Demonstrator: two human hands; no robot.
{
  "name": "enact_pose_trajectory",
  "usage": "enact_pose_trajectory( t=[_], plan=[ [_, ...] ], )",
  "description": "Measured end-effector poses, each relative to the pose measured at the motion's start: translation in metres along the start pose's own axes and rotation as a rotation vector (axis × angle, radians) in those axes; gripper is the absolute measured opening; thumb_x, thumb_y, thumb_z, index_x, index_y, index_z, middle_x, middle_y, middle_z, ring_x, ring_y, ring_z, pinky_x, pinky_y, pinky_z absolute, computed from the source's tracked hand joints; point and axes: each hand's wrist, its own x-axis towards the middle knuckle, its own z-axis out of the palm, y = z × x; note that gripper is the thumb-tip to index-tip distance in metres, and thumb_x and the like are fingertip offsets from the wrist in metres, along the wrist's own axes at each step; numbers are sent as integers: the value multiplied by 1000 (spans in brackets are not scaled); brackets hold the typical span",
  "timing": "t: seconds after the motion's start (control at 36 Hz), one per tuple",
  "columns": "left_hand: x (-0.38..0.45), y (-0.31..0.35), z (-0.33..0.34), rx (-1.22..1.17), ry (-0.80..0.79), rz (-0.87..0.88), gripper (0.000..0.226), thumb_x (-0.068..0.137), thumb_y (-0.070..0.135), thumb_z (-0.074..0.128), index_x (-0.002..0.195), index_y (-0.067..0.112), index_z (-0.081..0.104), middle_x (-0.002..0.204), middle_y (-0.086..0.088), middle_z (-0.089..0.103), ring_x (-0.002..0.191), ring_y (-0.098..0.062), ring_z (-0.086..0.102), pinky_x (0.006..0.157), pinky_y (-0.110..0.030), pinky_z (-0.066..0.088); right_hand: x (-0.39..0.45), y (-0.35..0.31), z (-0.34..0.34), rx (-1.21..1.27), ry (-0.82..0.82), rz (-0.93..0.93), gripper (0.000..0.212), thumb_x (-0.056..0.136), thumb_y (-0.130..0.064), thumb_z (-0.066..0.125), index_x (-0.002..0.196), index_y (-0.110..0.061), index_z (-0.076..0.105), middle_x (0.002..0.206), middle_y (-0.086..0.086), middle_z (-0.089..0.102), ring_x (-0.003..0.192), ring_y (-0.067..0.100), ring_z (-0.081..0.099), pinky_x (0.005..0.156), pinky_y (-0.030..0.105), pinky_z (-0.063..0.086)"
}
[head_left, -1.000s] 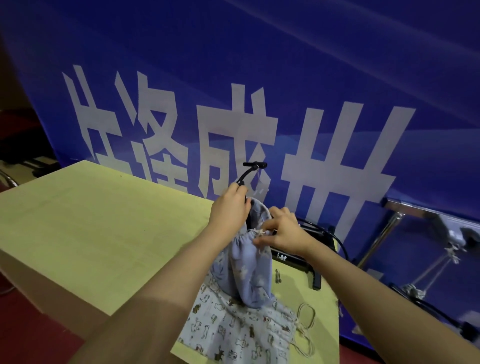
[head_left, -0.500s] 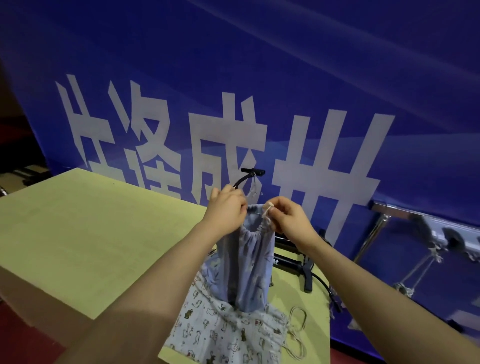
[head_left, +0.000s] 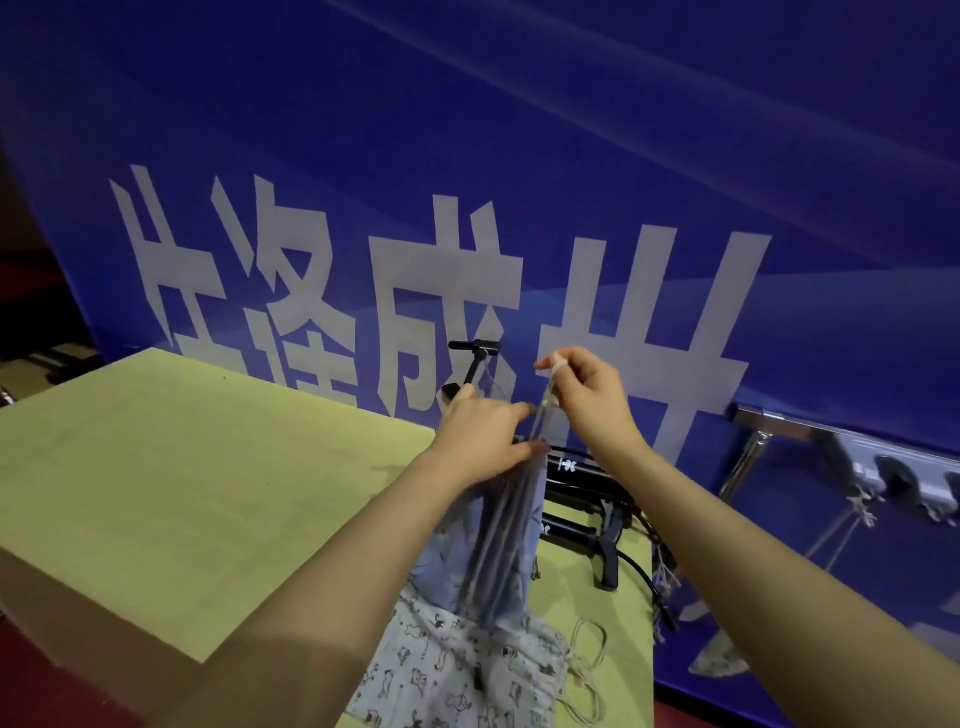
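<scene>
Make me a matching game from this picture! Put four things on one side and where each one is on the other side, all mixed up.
Things:
1. blue bag
2. drawstring
3. animal-print bag
4. black pumps

Places:
a. spread flat at the near edge of the table
b. held up taut by the right hand
c. gripped at its gathered neck by the left hand
d. lying on the table behind the bags

Pairs: 1-c, 2-b, 3-a, 4-d
</scene>
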Motion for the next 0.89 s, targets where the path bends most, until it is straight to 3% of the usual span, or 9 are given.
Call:
enact_pose_trajectory(
  t=[0.14,0.22,0.39,0.53,0.67,0.78,0.89],
  plan=[
    [4,11,6,-253,9,-43,33,94,47,45,117,27,59,114,4,58,105,-22,52,93,-37,28,-1,-6,6,71,39,10,23,100,-22,43,92,-15,63,68,-4,52,63,7,49,60,21,48],
    [8,12,11,-332,17,-86,32,92,49,47,105,26,64,108,7,57,104,-22,52,91,-37,27,-1,-7,3,135,99,42,22,100,-22,45,90,-15,63,76,-5,58,72,7,55,66,19,49],
    [12,16,6,-209,-15,-55,34,94,47,45,105,23,65,107,1,61,105,-20,53,95,-39,27,6,-13,-5,219,160,48,21,100,-20,44,91,-14,63,82,1,63,77,9,61,68,19,55],
    [13,20,12,-127,46,-33,33,97,41,42,102,17,65,102,-2,59,101,-22,52,90,-37,28,9,-15,-4,228,273,48,23,101,-17,42,94,-10,62,71,1,57,65,8,55,67,28,53],
    [14,24,17,-47,120,-34,37,100,33,35,101,11,64,103,-4,60,100,-26,50,86,-34,26,14,-22,-3,178,400,11,22,100,-20,42,94,-11,61,68,-6,52,56,-1,49,56,12,44],
    [16,29,22,17,122,-40,42,102,34,28,109,11,63,115,-4,61,107,-25,48,92,-33,26,18,-26,-5,137,415,13,22,100,-21,43,92,-12,61,67,-6,53,58,3,47,54,14,42],
    [19,27,24,32,130,-31,44,101,37,29,109,11,63,110,-5,64,105,-24,51,96,-32,28,20,-26,-9,156,424,31,21,99,-18,45,89,-10,61,67,-4,54,58,4,49,53,11,44]
  ],
)
